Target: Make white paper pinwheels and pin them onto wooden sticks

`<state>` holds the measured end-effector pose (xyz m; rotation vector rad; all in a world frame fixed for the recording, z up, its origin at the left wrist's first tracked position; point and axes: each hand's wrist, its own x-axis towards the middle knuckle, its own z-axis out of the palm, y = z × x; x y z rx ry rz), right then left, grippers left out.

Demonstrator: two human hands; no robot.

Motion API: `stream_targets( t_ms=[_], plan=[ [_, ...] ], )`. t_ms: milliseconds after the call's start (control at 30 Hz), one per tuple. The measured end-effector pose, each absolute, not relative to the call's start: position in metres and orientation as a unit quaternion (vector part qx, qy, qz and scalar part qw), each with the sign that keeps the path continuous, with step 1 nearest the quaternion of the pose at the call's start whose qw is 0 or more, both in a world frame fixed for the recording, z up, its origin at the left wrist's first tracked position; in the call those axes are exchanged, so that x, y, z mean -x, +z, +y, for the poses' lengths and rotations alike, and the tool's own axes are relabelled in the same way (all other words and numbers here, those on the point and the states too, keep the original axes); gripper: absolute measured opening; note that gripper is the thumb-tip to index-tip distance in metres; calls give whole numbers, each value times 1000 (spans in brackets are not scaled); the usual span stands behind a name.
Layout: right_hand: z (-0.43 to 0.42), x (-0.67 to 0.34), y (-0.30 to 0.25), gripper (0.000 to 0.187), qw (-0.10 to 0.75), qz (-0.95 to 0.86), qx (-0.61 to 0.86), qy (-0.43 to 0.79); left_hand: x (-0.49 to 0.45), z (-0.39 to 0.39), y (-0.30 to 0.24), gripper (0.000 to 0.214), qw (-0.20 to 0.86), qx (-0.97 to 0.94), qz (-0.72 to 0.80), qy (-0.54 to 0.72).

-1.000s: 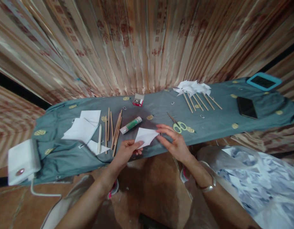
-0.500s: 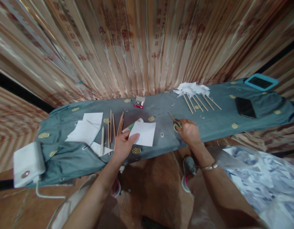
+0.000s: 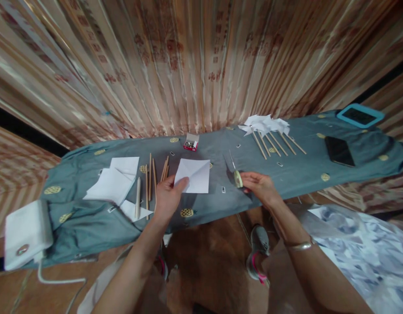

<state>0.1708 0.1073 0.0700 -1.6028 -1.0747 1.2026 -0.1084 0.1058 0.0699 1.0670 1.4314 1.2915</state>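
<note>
My left hand (image 3: pixel 167 197) pinches the near left corner of a white square of paper (image 3: pixel 194 175) with diagonal creases and holds it up over the grey-green cloth (image 3: pixel 221 192). My right hand (image 3: pixel 258 186) is closed on the handles of a pair of green-handled scissors (image 3: pixel 235 172); the blades point away from me, just right of the paper. Several wooden sticks (image 3: pixel 152 176) lie left of the paper. The glue stick seen earlier is hidden behind the sheet.
More white paper (image 3: pixel 112 183) lies at the left. A small red box of staples (image 3: pixel 190 142) sits at the back. Finished paper pinwheels on sticks (image 3: pixel 270 131), a black phone (image 3: pixel 339 151) and a blue-cased tablet (image 3: pixel 360 115) lie at the right. A white box (image 3: pixel 26 233) sits at the left end.
The folded paper has been opened into a square and lifted by my left hand. My right hand left the paper, reached the scissors and picked them up.
</note>
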Motion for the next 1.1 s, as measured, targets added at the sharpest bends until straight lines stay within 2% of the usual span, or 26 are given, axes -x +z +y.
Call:
stream_targets(
  t_ms=[133, 400, 567, 700, 900, 1100],
  plan=[
    [100, -143, 71, 35, 458, -311, 527, 645, 100, 108, 72, 36, 486, -412, 561, 529],
    [102, -118, 67, 18, 487, -189, 348, 779, 79, 111, 89, 33, 531, -363, 545, 538],
    [107, -123, 67, 32, 483, -195, 359, 774, 75, 115, 89, 30, 525, -368, 560, 524],
    [111, -125, 69, 33, 519, -217, 391, 728, 72, 117, 86, 24, 529, -368, 566, 514],
    [117, -119, 73, 44, 546, -275, 437, 660, 67, 118, 78, 19, 539, -402, 571, 471],
    [123, -111, 70, 38, 534, -282, 462, 649, 65, 121, 73, 21, 570, -373, 558, 474]
  ],
)
